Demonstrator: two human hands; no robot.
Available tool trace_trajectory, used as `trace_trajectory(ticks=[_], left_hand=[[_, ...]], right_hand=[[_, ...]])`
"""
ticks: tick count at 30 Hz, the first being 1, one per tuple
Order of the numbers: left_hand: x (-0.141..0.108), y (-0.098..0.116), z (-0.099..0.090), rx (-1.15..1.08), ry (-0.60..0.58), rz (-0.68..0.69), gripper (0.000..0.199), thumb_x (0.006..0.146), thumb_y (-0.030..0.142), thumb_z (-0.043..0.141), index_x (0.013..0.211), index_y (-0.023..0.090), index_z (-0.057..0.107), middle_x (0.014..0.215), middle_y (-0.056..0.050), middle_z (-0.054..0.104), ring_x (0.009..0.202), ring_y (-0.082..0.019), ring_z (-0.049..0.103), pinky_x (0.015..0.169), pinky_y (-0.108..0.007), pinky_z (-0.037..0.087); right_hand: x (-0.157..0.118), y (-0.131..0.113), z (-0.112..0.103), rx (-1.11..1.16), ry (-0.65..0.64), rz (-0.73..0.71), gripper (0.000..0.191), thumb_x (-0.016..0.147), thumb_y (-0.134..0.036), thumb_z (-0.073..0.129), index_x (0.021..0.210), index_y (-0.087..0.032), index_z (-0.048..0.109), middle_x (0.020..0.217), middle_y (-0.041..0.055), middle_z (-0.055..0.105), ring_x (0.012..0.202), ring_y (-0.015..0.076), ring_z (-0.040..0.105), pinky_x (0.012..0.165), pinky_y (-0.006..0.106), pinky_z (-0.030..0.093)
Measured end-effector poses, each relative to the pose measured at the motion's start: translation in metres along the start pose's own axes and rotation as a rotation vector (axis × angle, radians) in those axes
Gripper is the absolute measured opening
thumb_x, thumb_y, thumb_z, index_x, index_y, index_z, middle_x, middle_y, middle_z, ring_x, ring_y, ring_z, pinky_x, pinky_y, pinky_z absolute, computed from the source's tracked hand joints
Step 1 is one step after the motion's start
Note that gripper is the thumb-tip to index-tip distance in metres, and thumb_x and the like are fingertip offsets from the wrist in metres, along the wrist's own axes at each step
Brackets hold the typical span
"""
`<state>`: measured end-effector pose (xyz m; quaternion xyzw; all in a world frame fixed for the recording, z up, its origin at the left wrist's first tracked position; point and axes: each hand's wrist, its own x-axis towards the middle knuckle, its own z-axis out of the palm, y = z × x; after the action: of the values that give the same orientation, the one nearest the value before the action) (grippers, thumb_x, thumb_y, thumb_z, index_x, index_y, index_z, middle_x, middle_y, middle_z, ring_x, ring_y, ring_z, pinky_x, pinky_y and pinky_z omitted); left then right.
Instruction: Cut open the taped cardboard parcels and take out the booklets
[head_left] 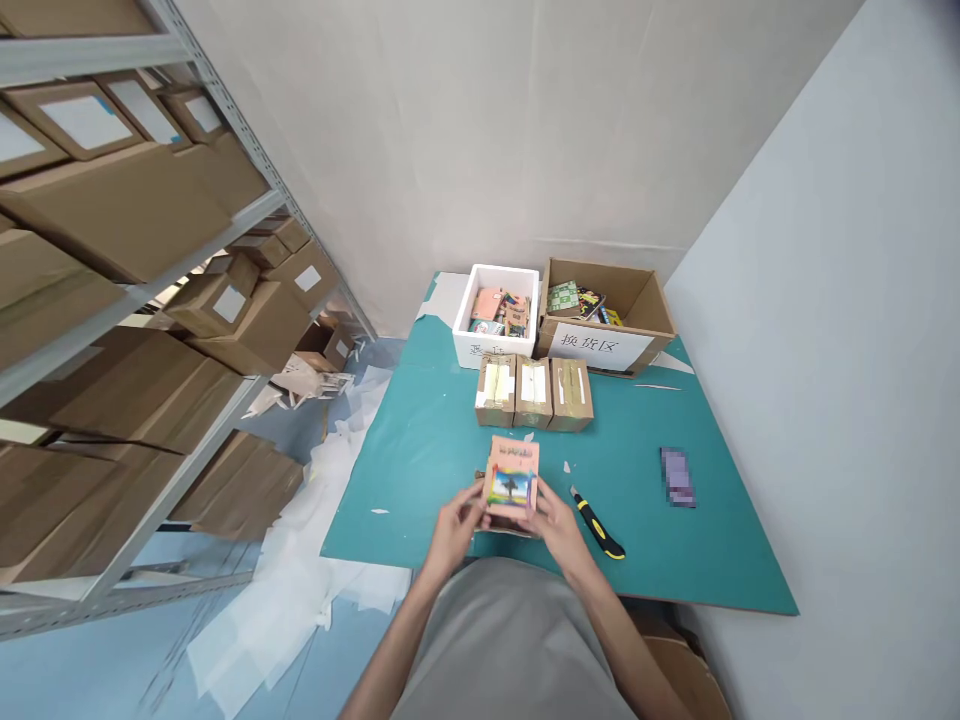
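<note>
A pink booklet [512,476] with a rainbow-edged picture of a dark tree is held between my two hands, near the front edge of the green table [420,420]. My left hand [455,522] grips its lower left side, with the fingers closed on it. On the lower right side, my right hand [553,518] holds the same booklet. Part of a brown cardboard piece [506,526] shows beneath the booklet. A black and yellow utility knife [598,524] lies just right of my right hand.
Three small taped boxes [534,393] stand in a row beyond my hands. Behind them are a white box [496,347] and an open cardboard box [637,352], both holding booklets. A blurred purple item [678,477] lies right. Shelves with cartons [142,210] stand left.
</note>
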<state>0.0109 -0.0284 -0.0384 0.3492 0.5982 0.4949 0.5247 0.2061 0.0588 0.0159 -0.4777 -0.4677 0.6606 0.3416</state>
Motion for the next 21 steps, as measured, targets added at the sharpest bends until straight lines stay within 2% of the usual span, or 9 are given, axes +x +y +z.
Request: trace_trajectory(ticks=[3,6,8,9,11,13,15,18,21], left_hand=[[0.06,0.079,0.002,0.027,0.055,0.197,0.075,0.083,0.069,0.079,0.133,0.013,0.075,0.115,-0.015,0.08,0.087,-0.026,0.077,0.085,-0.042,0.065],[0.112,0.161,0.005,0.002,0.19,0.459,0.07,0.085,0.059,0.083,0.138,0.016,0.071,0.145,-0.019,0.068,0.13,-0.035,0.069,0.111,-0.047,0.057],[0.128,0.193,0.003,-0.053,0.236,0.572,0.069,0.09,0.053,0.08,0.147,0.018,0.063,0.158,-0.018,0.058,0.146,-0.035,0.057,0.119,-0.048,0.051],[0.131,0.197,0.001,-0.053,0.248,0.607,0.066,0.092,0.051,0.078,0.148,0.019,0.062,0.16,-0.017,0.056,0.149,-0.034,0.055,0.122,-0.047,0.049],[0.128,0.181,-0.005,-0.016,0.246,0.611,0.06,0.096,0.047,0.075,0.148,0.021,0.062,0.16,-0.015,0.057,0.15,-0.032,0.053,0.125,-0.047,0.046],[0.117,0.138,-0.013,0.04,0.227,0.513,0.056,0.096,0.043,0.074,0.146,0.021,0.063,0.158,-0.014,0.059,0.149,-0.032,0.055,0.126,-0.047,0.045],[0.098,0.079,-0.021,0.091,0.226,0.313,0.057,0.094,0.039,0.076,0.146,0.017,0.062,0.155,-0.018,0.061,0.146,-0.032,0.058,0.125,-0.049,0.045],[0.064,-0.006,-0.027,0.189,0.21,-0.051,0.068,0.09,0.036,0.081,0.149,0.011,0.057,0.153,-0.025,0.06,0.144,-0.035,0.059,0.123,-0.051,0.046],[0.04,-0.06,-0.023,0.291,0.13,-0.297,0.086,0.084,0.041,0.088,0.154,0.007,0.051,0.159,-0.03,0.052,0.149,-0.039,0.054,0.12,-0.05,0.046]], right_hand=[[0.036,-0.034,0.005,0.072,-0.013,-0.11,0.071,0.09,-0.047,0.081,0.156,-0.038,0.057,0.136,0.0042,0.075,0.127,0.0316,0.069,0.105,0.054,0.063],[0.084,-0.084,0.013,0.242,-0.002,-0.31,0.094,0.088,-0.051,0.083,0.168,-0.035,0.039,0.158,0.0054,0.061,0.148,0.0285,0.056,0.127,0.052,0.045],[0.108,-0.107,0.017,0.275,0.008,-0.357,0.097,0.088,-0.054,0.083,0.17,-0.037,0.034,0.167,0.0035,0.051,0.153,0.0267,0.051,0.131,0.05,0.038],[0.115,-0.11,0.017,0.261,0.022,-0.37,0.096,0.088,-0.055,0.082,0.169,-0.037,0.034,0.168,0.004,0.05,0.155,0.0264,0.049,0.132,0.05,0.036],[0.118,-0.095,0.008,0.192,0.055,-0.369,0.089,0.091,-0.058,0.078,0.167,-0.034,0.039,0.166,0.0064,0.052,0.155,0.0267,0.049,0.132,0.049,0.036],[0.108,-0.056,-0.008,0.105,0.097,-0.33,0.083,0.091,-0.059,0.076,0.163,-0.029,0.047,0.162,0.0105,0.056,0.151,0.0278,0.053,0.13,0.049,0.038],[0.086,-0.003,-0.027,0.032,0.172,-0.241,0.084,0.088,-0.059,0.077,0.159,-0.023,0.051,0.16,0.016,0.058,0.147,0.0299,0.057,0.127,0.05,0.043],[0.044,0.074,-0.049,-0.086,0.319,-0.008,0.093,0.083,-0.06,0.078,0.158,-0.012,0.05,0.16,0.0251,0.055,0.145,0.0341,0.059,0.122,0.049,0.047],[0.012,0.123,-0.055,-0.237,0.3,0.242,0.101,0.081,-0.062,0.078,0.16,-0.008,0.046,0.163,0.0273,0.051,0.144,0.0368,0.06,0.119,0.048,0.05]])
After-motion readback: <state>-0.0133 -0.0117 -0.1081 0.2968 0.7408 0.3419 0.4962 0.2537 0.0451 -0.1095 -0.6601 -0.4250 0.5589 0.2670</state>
